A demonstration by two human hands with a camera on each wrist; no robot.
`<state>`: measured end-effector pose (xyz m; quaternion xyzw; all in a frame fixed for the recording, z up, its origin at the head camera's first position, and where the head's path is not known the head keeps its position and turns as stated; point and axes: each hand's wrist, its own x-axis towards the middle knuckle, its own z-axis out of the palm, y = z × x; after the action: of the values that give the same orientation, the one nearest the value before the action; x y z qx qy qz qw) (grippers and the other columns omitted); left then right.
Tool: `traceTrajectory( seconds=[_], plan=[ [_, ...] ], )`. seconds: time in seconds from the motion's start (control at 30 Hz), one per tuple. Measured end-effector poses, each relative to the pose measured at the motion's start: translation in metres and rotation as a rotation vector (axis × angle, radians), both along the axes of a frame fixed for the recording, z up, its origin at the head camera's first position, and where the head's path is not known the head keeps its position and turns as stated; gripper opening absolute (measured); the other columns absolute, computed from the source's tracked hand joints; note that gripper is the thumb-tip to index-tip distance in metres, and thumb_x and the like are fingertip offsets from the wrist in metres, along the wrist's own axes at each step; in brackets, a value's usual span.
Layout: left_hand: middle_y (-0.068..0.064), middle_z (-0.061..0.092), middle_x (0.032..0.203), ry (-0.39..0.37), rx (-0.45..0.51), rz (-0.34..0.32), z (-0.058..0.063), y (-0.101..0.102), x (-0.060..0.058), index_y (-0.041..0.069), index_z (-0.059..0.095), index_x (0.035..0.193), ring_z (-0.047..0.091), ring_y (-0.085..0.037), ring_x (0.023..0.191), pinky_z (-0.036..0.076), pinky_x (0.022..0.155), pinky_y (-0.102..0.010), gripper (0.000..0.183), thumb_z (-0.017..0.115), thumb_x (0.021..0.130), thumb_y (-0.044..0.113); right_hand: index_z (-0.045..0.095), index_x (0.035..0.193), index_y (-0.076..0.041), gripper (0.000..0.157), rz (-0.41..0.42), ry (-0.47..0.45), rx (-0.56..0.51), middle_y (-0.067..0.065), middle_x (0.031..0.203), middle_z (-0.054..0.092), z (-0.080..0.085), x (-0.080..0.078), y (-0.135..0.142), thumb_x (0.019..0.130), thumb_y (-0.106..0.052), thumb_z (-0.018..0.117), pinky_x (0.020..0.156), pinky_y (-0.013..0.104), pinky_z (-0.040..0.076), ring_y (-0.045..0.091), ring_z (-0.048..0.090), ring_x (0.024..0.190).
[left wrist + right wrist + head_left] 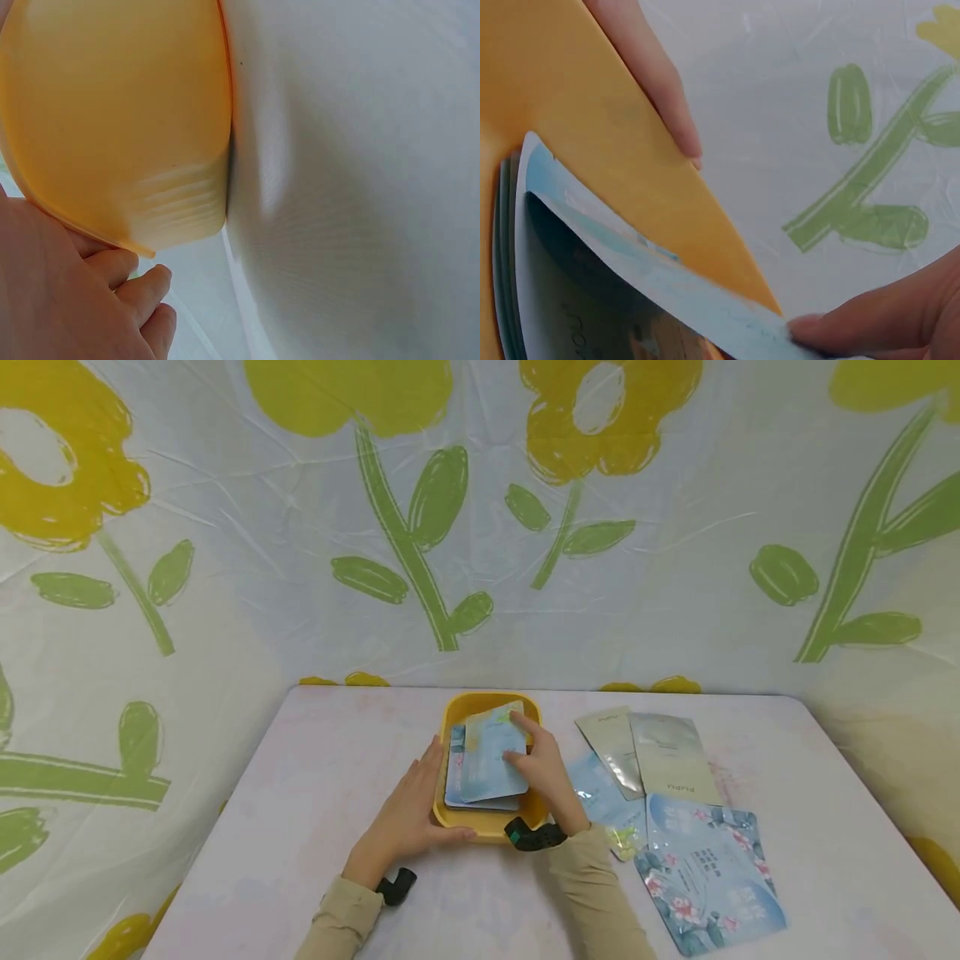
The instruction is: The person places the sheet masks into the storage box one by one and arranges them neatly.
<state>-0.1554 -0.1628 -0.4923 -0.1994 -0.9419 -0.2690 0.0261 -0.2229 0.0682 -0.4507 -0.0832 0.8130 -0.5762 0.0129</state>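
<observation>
Blue packet [491,768], edge pinched in right-hand fingers [529,726]

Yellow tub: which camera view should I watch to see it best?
The head view: it shows the yellow tub from above, nearly whole, with packets inside. The left wrist view shows only its outside, close up; the right wrist view shows part of its inside wall, beside the packets.

It's a draped booth [240,610]: flower-printed cloth [517,552] (creased) hangs around a pale table [322,768].
</observation>
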Motion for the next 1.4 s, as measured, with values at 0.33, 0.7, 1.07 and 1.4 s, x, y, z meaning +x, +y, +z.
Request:
traceTrajectory(
  seconds=[0.33,0.7,1.07,1.4],
  plan=[
    [-0.006,0.003,0.167,0.011,0.008,-0.01,0.001,-0.001,0.0,0.005,0.003,0.159,0.006,-0.013,0.151,0.013,0.124,-0.039,0.132,0.063,0.071,0.083,0.04,0.145,0.011,0.067,0.024,-0.044,0.226,0.03,0.148,0.041,-0.009,0.007,-0.019,0.083,0.004,0.064,0.115,0.054,0.032,0.042,0.036,0.139],
    [-0.007,0.004,0.167,0.022,0.022,-0.007,0.001,-0.001,0.0,0.005,0.003,0.16,0.008,-0.015,0.152,0.014,0.124,-0.041,0.132,0.065,0.071,0.081,0.041,0.145,0.011,0.064,-0.043,-0.053,0.191,0.029,0.149,0.041,-0.012,0.01,-0.024,0.085,0.006,0.061,0.116,0.054,0.03,0.041,0.034,0.141],
    [-0.008,0.005,0.167,0.027,0.027,-0.009,0.001,-0.001,0.0,0.004,0.003,0.159,0.008,-0.015,0.152,0.014,0.124,-0.041,0.132,0.065,0.071,0.081,0.042,0.145,0.009,0.07,-0.011,-0.042,0.229,0.031,0.147,0.041,-0.014,0.01,-0.024,0.076,0.011,0.059,0.113,0.055,0.035,0.043,0.036,0.139],
    [-0.006,0.003,0.167,0.005,0.011,-0.007,0.0,0.0,-0.001,0.006,0.001,0.159,0.005,-0.012,0.151,0.011,0.124,-0.037,0.132,0.064,0.071,0.082,0.039,0.148,0.004,0.075,0.017,-0.096,0.29,0.035,0.155,0.023,-0.017,0.01,-0.025,0.08,0.001,0.068,0.114,0.06,0.031,0.049,0.03,0.14]
  ],
)
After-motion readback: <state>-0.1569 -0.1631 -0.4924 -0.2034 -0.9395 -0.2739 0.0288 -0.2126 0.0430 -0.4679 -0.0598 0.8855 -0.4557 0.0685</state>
